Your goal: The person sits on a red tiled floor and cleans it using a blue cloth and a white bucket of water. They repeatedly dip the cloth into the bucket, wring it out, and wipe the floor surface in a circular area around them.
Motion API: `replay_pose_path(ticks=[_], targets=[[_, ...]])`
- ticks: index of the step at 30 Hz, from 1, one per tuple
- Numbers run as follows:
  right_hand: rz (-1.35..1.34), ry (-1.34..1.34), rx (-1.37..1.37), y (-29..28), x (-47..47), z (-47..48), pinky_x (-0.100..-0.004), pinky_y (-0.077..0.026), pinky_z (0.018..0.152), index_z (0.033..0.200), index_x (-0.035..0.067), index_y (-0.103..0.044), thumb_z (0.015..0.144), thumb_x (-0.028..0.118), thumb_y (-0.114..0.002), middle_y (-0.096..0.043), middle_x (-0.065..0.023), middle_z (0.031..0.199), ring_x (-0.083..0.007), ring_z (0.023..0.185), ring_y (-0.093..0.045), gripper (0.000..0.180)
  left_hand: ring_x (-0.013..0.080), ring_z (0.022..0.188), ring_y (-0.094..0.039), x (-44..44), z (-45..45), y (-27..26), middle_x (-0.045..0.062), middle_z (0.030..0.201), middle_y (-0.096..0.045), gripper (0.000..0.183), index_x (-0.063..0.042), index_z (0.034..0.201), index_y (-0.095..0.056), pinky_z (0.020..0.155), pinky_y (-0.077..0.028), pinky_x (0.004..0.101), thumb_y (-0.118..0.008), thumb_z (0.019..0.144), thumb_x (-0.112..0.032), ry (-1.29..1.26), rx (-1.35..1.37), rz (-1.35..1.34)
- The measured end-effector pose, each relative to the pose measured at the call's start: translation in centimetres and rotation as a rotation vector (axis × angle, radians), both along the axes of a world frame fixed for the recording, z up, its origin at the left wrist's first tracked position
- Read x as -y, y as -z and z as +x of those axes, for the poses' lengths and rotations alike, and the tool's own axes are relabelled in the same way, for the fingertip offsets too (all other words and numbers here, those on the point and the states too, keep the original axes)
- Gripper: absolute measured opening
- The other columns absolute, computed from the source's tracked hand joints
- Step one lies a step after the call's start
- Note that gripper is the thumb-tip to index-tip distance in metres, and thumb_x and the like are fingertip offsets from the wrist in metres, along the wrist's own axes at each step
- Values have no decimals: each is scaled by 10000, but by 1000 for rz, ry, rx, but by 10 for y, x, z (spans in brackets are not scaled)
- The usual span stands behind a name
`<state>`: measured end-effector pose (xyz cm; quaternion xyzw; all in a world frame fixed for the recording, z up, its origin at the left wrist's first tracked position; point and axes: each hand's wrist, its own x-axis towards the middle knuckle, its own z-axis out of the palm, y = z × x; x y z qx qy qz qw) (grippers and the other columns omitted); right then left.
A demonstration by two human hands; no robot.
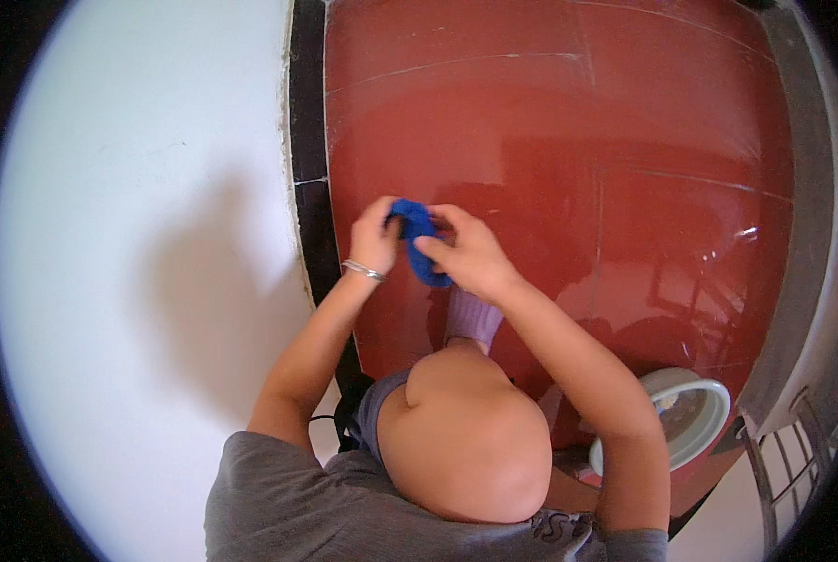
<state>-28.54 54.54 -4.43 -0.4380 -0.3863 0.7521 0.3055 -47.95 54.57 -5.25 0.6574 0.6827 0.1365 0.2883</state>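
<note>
Both of my hands hold a bunched piece of blue cloth (427,261) in front of my bent leg, above the red floor. My left hand (377,235), with silvery bangles (363,270) at the wrist, grips its upper left part; the fingertips are partly hidden and blurred. My right hand (467,254) has its thumb and fingers around the right side of the cloth. Just below the cloth shows a ribbed light purple sock (472,317) on my foot, whose front part is hidden by my right hand. What kind of item the blue cloth is, I cannot tell.
A white wall (145,211) with a dark skirting (311,140) runs along the left. Shiny red tiles (531,119) cover the floor. At the lower right stands a round pale basin (715,414) with something in it, beside a metal rack (770,485). A grey ledge (802,211) borders the right side.
</note>
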Motion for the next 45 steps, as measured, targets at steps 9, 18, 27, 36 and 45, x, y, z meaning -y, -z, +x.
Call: replay_pose_path(ticks=[9,18,27,36,45], targets=[[-101,140,358,68,-16,44,-295,-494,776,1183,11,-572,879,173,-620,-659,-113,989,-167,879,-628,348,452,1377,-145,31,-104,114,272,1518,-59,683,21,1459,-131,1128,-123,504,-429,935,-301,-128,-391,-26],[-290,287,489,87,25,99,-259,-458,803,1138,-8,-594,926,123,-562,-640,-58,989,-126,904,-584,252,433,1397,-100,-56,-100,153,293,1508,-58,682,-26,1480,-54,1141,-91,490,-336,951,-353,-514,-578,32],[-330,418,345,83,-31,69,-256,-470,777,1125,-6,-587,941,108,-531,-652,-62,969,-122,861,-597,224,374,1411,-117,-205,-136,147,262,1520,-63,643,-55,1486,-75,1149,-109,457,-320,960,-332,-204,-579,128],[-395,523,383,95,-70,86,-277,-483,790,1128,-3,-586,947,133,-527,-654,-88,992,-139,869,-605,234,367,1402,-165,-407,-163,170,257,1515,-118,633,-55,1480,-140,1149,-133,429,-307,963,-379,-130,-599,236],[-402,708,267,100,-63,88,-277,-487,811,1111,-4,-584,948,125,-531,-655,-87,993,-133,871,-607,215,424,1374,-212,-446,-114,181,300,1477,-202,662,-19,1457,-206,1128,-159,480,-333,949,-423,-56,-590,305]])
